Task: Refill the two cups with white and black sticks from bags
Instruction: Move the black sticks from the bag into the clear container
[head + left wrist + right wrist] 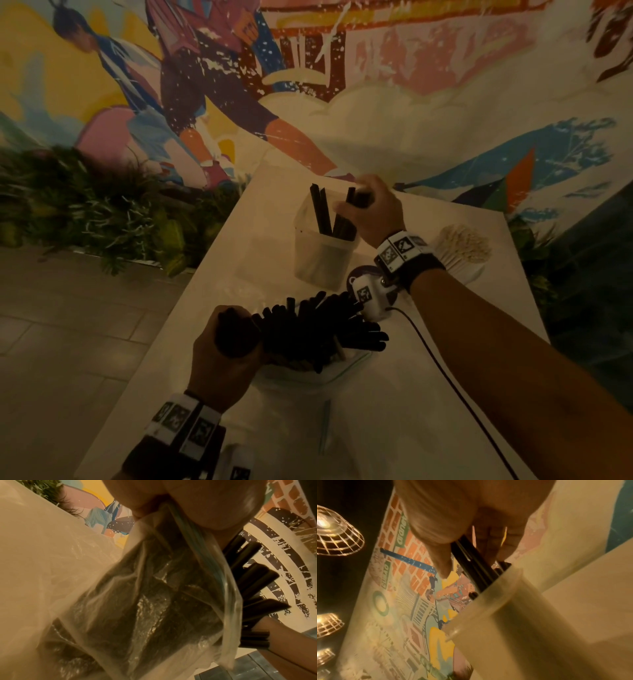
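A translucent square cup [322, 250] stands at the middle of the white table [445, 394] with a few black sticks [323, 214] leaning inside. My right hand [370, 212] is over the cup's right rim and pinches a small bunch of black sticks [474, 566] whose lower ends are inside the cup [513, 615]. My left hand [222, 356] grips the clear zip bag [154, 595] at its mouth. Many black sticks [318, 329] fan out of that bag [308, 394]. A second cup full of white sticks [462, 246] stands to the right.
The table's left edge drops to a tiled floor [68, 325], with green plants [102, 205] beyond. A painted mural wall [376, 85] rises behind the table. A black cable [445, 373] runs from my right wrist across the table. Wire lamps [335, 534] hang overhead.
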Tool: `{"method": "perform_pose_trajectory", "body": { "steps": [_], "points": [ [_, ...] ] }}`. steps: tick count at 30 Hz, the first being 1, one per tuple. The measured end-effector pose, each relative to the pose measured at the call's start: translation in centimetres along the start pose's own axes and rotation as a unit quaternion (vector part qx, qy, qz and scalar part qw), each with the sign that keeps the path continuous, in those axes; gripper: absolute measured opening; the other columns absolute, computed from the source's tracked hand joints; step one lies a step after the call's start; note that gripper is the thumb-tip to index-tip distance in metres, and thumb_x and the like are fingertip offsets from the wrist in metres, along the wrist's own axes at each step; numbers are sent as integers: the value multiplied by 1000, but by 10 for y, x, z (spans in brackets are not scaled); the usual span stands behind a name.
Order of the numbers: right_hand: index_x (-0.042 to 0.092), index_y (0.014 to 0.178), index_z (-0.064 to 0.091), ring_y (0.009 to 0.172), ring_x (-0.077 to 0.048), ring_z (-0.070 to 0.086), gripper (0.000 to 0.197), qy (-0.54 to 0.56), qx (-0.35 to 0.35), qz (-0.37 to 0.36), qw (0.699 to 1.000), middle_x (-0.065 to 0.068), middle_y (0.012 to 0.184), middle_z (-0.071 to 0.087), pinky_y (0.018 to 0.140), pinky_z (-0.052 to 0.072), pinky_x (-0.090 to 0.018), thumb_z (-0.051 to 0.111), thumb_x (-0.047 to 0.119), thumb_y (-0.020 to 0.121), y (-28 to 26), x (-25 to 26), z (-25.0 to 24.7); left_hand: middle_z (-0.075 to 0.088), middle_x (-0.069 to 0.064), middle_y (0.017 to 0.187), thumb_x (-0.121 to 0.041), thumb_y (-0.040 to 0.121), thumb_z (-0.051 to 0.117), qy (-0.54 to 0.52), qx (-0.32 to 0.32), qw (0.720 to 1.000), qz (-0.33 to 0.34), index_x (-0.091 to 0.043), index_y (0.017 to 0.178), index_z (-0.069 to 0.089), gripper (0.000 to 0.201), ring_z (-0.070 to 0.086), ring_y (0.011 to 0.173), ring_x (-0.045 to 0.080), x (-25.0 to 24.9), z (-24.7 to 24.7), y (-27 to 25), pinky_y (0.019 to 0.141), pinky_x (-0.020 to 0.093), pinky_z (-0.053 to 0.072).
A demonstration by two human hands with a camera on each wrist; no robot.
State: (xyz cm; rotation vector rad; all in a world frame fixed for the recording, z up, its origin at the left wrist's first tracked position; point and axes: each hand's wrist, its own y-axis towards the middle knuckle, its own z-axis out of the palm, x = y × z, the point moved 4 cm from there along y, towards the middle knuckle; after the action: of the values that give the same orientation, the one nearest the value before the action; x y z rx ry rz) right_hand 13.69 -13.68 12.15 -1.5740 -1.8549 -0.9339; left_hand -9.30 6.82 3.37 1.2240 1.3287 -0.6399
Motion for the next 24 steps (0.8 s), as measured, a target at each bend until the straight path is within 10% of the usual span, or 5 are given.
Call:
{"method": "perform_pose_trajectory", "body": {
  "steps": [3,13,16,20,24],
  "points": [
    [26,131,43,95,-15,56,57,-10,-54,-62,997,5,113,58,79,48,-30,67,39,81,5,7,-2,61,-8,92,-39,56,70,-5,2,1000,4,-48,87,53,37,61,81,10,1,-1,-1,76,16,51],
    [22,129,54,124,-27,46,49,-231,83,-138,959,-4,136,51,98,42,-49,38,46,90,0,-5,15,61,-5,88,-40,58,69,6,3,1000,6,-43,88,53,35,61,81,10,1,-1,-2,76,22,52],
    [17,133,52,127,-20,46,45,-105,12,-149,983,-5,139,51,106,38,-32,58,30,90,-16,11,-11,60,-9,92,-40,58,68,11,2,1000,16,-43,89,52,35,60,81,5,-3,0,-1,73,8,47],
    [18,128,57,103,-2,56,39,19,-47,-70,996,9,124,58,75,40,1,61,21,89,-49,6,-52,60,-10,94,-39,60,68,4,0,1000,23,-41,90,53,34,60,81,4,-5,-1,-1,73,7,47],
    [15,124,59,86,-5,60,36,14,-15,-16,1000,4,103,66,68,40,4,60,10,88,-91,-35,-70,60,-14,96,-40,55,70,16,5,1000,15,-48,91,51,42,60,83,2,-2,0,1,74,7,47]
  ]
}}
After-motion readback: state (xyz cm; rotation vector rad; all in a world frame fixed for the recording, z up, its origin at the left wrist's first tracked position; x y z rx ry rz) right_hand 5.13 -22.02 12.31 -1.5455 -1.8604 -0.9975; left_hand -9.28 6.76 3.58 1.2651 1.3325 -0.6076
